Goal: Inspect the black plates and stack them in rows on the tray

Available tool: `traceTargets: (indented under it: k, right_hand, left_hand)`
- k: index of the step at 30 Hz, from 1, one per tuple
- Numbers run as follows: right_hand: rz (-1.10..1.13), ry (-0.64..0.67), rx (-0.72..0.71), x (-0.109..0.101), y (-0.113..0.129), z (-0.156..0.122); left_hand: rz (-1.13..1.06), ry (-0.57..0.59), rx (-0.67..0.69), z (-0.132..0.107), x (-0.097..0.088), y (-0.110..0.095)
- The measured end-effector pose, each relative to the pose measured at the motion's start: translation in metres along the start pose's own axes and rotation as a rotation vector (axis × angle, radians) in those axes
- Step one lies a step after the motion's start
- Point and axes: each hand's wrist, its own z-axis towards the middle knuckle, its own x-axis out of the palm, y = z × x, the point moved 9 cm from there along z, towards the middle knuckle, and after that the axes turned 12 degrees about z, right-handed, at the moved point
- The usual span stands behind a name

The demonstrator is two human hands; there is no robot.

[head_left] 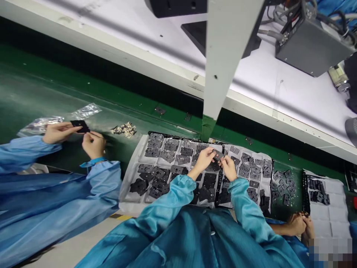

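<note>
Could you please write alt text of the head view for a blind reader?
The left hand and right hand hold a dark plate above trays of similar plates on a green table. At left, a co-worker's hands hold another plate near a pile of small parts; at right, another person's hands are near another tray.

1. The place looks to be a factory workshop: people (41,186) in blue work coats (195,238) are side by side along one long green worktop (33,96).
2. Many similar black parts (153,152) lie in divided trays (128,175).
3. On a white shelf (125,26) stands a grey metal box (315,46) with cables (270,34).
4. Yellow-and-black tape (122,217) is on the floor (87,234).
</note>
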Motion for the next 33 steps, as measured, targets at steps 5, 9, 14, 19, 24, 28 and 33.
traceTargets:
  k: [5,9,14,19,24,28,33]
  right_hand:
    - [0.157,-0.094,0.048,0.011,0.009,-0.021]
    - [0.195,-0.209,0.061,0.017,0.009,-0.030]
    - [0.175,-0.319,0.046,0.018,0.002,-0.034]
    - [0.061,-0.373,0.066,0.007,-0.024,-0.026]
    - [-0.122,-0.304,0.130,-0.008,-0.066,0.004]
    - [-0.272,-0.258,0.137,-0.020,-0.082,0.026]
    - [-0.346,-0.146,0.099,-0.011,-0.081,0.053]
  left_hand:
    - [-0.369,-0.033,-0.148,-0.024,0.001,-0.005]
    - [-0.346,-0.107,-0.196,-0.038,-0.011,-0.006]
    - [-0.240,-0.167,-0.128,-0.045,-0.018,0.000]
    - [-0.018,-0.067,-0.068,-0.030,0.001,0.027]
    - [0.185,0.020,-0.042,0.013,0.008,0.061]
    - [0.448,0.191,0.075,0.043,0.022,0.074]
    - [0.576,0.260,0.105,0.055,0.034,0.083]
